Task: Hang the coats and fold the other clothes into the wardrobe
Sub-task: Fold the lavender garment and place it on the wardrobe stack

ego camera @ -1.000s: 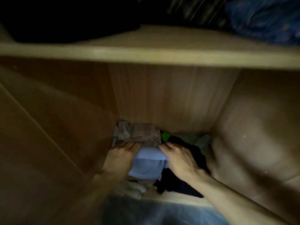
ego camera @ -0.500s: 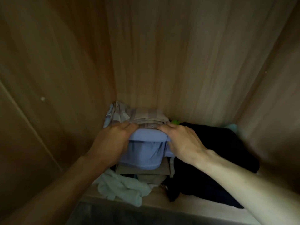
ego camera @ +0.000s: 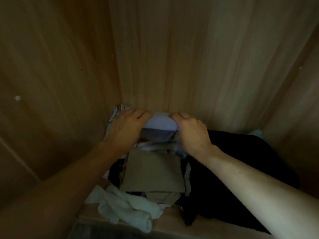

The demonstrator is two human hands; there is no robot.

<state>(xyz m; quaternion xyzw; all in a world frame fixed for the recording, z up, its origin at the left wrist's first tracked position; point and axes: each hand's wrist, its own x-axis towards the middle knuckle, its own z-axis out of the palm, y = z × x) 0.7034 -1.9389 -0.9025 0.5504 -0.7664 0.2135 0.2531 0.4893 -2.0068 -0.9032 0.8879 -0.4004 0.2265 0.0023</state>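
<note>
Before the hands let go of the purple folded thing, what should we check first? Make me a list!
1. Both hands on it: left hand and right hand each grip a side of the lilac folded garment. Ok.
2. Pushed to the back: it sits against the wardrobe back wall. Ok.
3. Resting on the stack: the layers beneath are blurred. Cannot tell.
4. Stack tidy: the tan folded piece sticks out in front. Not ok.
5. Shelf front neat: a pale crumpled cloth hangs over the edge. Not ok.
6. Black pile keeps to the right, apart from the garment. Ok.
</note>
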